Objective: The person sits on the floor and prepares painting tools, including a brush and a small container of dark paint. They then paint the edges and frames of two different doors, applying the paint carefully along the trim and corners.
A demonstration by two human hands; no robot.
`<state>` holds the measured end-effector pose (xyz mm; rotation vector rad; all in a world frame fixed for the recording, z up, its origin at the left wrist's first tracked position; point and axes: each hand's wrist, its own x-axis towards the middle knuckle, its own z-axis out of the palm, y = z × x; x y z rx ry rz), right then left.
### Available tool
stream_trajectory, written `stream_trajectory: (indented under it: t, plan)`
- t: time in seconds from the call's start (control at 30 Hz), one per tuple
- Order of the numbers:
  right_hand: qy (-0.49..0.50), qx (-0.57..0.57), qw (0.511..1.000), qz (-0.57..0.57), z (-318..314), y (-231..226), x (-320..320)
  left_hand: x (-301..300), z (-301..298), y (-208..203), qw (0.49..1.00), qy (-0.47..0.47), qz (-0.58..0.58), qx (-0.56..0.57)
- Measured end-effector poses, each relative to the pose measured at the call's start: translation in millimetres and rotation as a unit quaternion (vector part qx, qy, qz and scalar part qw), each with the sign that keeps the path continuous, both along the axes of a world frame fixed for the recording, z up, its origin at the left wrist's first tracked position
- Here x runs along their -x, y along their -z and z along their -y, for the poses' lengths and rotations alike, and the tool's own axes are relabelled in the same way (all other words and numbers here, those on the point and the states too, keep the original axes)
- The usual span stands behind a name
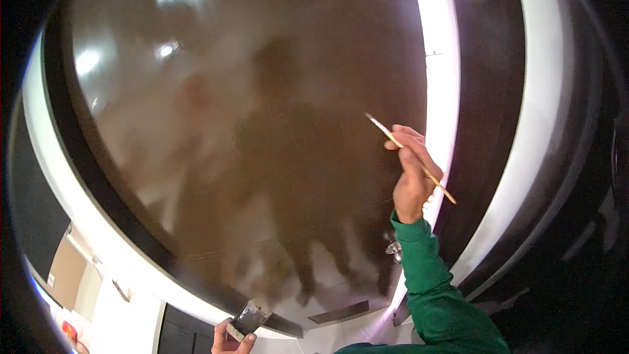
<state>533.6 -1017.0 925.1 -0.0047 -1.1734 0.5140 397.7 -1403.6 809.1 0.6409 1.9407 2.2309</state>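
Note:
My right hand [414, 174] is closed around a thin paintbrush [391, 137] with a light wooden handle. Its bristle tip points up and left in front of a large, glossy dark brown panel [262, 105]; whether the tip touches the surface I cannot tell. At the bottom, my left hand [232, 341] grips a small open container [249, 319] with dark contents between thumb and fingers. Only part of that hand is in view.
A bright white strip [440, 59] runs along the panel's right side, with a dark upright band [485, 78] beyond it. A shiny metal knob [394, 250] sits low by the panel's right edge. Pale floor tiles [334, 335] show below.

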Motion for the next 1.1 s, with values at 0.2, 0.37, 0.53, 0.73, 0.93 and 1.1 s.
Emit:
stream_trajectory:
  t: [0.2, 0.37, 0.53, 0.73, 0.93, 1.1]
  plan:
    - [-0.072, 0.021, 0.996, -0.039, 22.9, 8.0, -2.6, 4.4, -11.6, 13.4, 0.998, -0.025, -0.016, -0.059]
    - [-0.160, 0.021, 0.987, 0.003, 47.4, 47.2, -3.7, -9.9, 1.4, 19.6, 0.998, -0.025, -0.014, -0.050]
    - [-0.227, 0.094, 0.969, 0.029, 87.0, 71.8, -4.9, -25.2, 7.8, 20.8, 0.996, -0.047, 0.027, -0.066]
    - [-0.309, 0.211, 0.921, 0.104, 166.1, 100.8, -13.9, -8.1, 26.5, 37.1, 0.993, 0.024, 0.046, -0.107]
    - [-0.445, 0.270, 0.823, 0.227, 269.8, 116.0, -6.0, -1.5, 72.8, 29.5, 0.992, 0.031, -0.051, -0.115]
    - [-0.493, 0.242, 0.784, 0.290, 348.8, 124.9, 18.3, 16.6, 138.7, 33.0, 0.994, -0.007, -0.072, -0.086]
